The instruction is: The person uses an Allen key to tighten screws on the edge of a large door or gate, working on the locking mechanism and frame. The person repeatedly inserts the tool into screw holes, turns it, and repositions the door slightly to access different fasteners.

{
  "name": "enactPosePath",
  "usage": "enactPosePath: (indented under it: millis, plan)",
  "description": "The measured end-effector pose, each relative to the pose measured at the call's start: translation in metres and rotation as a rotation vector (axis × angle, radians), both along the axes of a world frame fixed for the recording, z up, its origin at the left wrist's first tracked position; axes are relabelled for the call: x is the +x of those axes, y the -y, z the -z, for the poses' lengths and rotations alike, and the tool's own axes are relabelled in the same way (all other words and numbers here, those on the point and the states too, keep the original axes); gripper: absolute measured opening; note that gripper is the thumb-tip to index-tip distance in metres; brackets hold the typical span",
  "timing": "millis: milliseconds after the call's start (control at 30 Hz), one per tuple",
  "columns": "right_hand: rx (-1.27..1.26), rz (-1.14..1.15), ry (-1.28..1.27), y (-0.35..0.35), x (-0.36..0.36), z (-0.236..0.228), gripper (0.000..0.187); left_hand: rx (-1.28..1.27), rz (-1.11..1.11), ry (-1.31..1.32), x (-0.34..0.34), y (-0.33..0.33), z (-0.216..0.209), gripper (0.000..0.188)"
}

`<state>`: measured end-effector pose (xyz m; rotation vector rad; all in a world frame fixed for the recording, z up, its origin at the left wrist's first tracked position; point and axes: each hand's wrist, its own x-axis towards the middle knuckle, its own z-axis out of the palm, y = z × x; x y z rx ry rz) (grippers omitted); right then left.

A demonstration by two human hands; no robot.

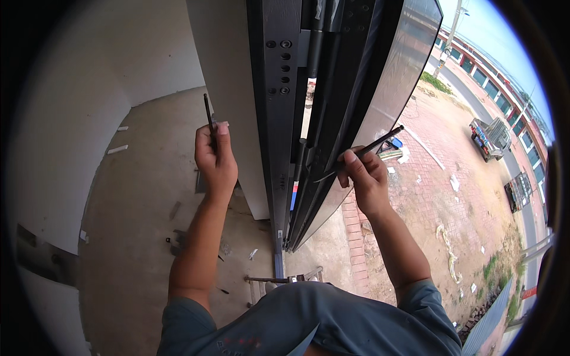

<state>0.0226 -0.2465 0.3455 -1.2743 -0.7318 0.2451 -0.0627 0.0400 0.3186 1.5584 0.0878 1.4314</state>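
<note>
My left hand [215, 155] is closed round a thin black rod [207, 110], which points up past the thumb and looks like a hex key; its lower part is hidden in the fingers. My right hand [366, 175] grips a black hex key [380, 140]. Its long arm slants up to the right and its bent end reaches toward the dark door frame. Between my hands stands the dark frame edge [279, 124], with a column of round holes and screws [285, 44] near its top. Beside it are hinge barrels [314, 53] and the glossy door panel [409, 53], swung outward.
A ladder [261, 288] stands just below my body. Indoors, loose tools and scraps [222, 249] lie on the concrete floor [142, 196] beside white walls. Outside are brick paving [427, 154] with litter, parked trucks [491, 139] and a row of low buildings [487, 80].
</note>
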Motion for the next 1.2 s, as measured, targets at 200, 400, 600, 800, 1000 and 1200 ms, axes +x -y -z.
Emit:
enactPosePath:
  millis: [200, 400, 600, 800, 1000, 1200]
  plan:
    - [0.150, 0.171, 0.159, -0.063, 0.032, -0.098, 0.029, 0.166, -0.096, 0.081, 0.069, -0.011, -0.084, 0.037]
    - [0.127, 0.298, 0.296, -0.095, 0.044, -0.136, 0.029, 0.306, -0.219, 0.223, 0.115, -0.004, -0.098, 0.043]
    - [0.074, 0.339, 0.246, -0.093, 0.053, -0.148, 0.028, 0.397, -0.371, 0.314, 0.128, -0.003, -0.093, 0.038]
    - [0.096, 0.223, 0.043, -0.095, 0.070, -0.151, 0.026, 0.383, -0.380, 0.294, 0.129, -0.003, -0.092, 0.041]
    - [0.001, 0.252, 0.194, -0.097, 0.071, -0.170, 0.029, 0.370, -0.313, 0.267, 0.123, -0.002, -0.094, 0.040]
    - [-0.028, 0.309, 0.166, -0.101, 0.067, -0.171, 0.030, 0.361, -0.312, 0.236, 0.118, -0.001, -0.095, 0.039]
